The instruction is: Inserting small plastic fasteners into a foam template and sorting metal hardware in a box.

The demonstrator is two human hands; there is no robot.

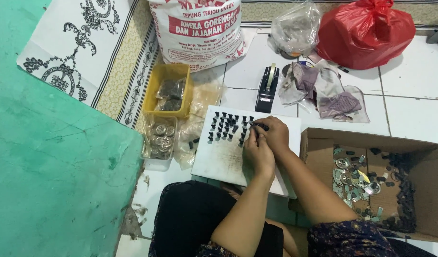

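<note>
Mid-frame on the floor lies a white board (219,154) with rows of small black pegs (227,124) standing at its upper part. Both hands meet at the board's upper right: right hand (274,134) pinches a black peg (263,126) at its fingertips, left hand (258,151) curled just below, touching it, fingers closed; cannot tell what it holds. Right of frame, cardboard box (319,152) with mixed metal and black bits. Left of board, yellow tray (158,78) and clear tub (158,143) of metal discs. Above, black tape dispenser (267,88), flour sack (200,33), red bag (364,31).
</note>
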